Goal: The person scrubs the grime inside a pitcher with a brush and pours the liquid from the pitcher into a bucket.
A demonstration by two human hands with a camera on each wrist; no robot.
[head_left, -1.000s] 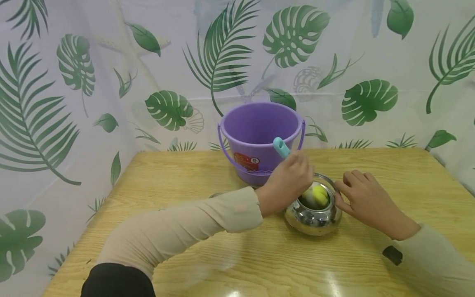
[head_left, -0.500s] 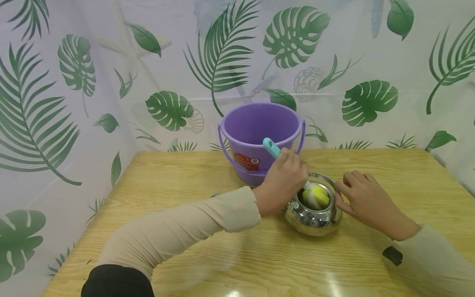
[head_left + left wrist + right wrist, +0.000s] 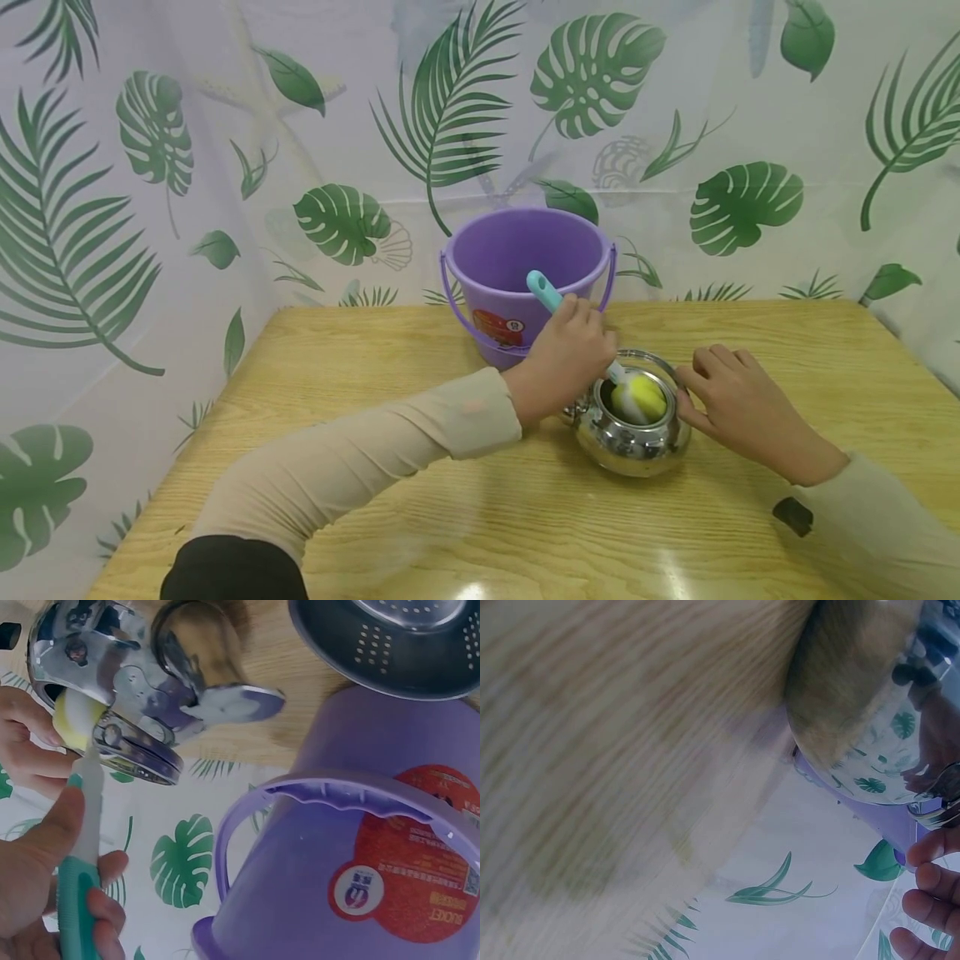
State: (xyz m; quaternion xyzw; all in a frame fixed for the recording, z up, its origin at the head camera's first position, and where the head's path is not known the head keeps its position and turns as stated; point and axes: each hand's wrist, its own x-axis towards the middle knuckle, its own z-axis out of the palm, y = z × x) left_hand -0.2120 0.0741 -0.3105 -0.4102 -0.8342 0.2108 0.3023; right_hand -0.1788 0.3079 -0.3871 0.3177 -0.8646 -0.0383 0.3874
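A shiny steel kettle (image 3: 633, 450) stands on the table, its top uncovered and its loop handle raised. My left hand (image 3: 566, 354) grips the teal and white handle of a sponge brush (image 3: 543, 289). The yellow and white sponge head (image 3: 641, 398) sits inside the kettle's mouth. In the left wrist view the fingers wrap the brush handle (image 3: 79, 900), and the kettle's spout (image 3: 199, 652) points toward the bucket. My right hand (image 3: 738, 408) holds the kettle with thumb and forefinger at the right end of its handle; its other fingers (image 3: 930, 904) are bent.
Right behind the kettle stands a purple bucket (image 3: 480, 304) with its bail hanging in front. A round metal piece with rows of holes (image 3: 420, 645) lies beside the bucket, hidden by my left sleeve in the head view. A leaf-printed cloth (image 3: 315, 133) hangs behind the wooden table (image 3: 360, 342).
My left hand has shifted left, and the brush handle's tip has swung left with it. The sponge has turned slightly in the kettle's mouth. My right hand and the kettle stay put.
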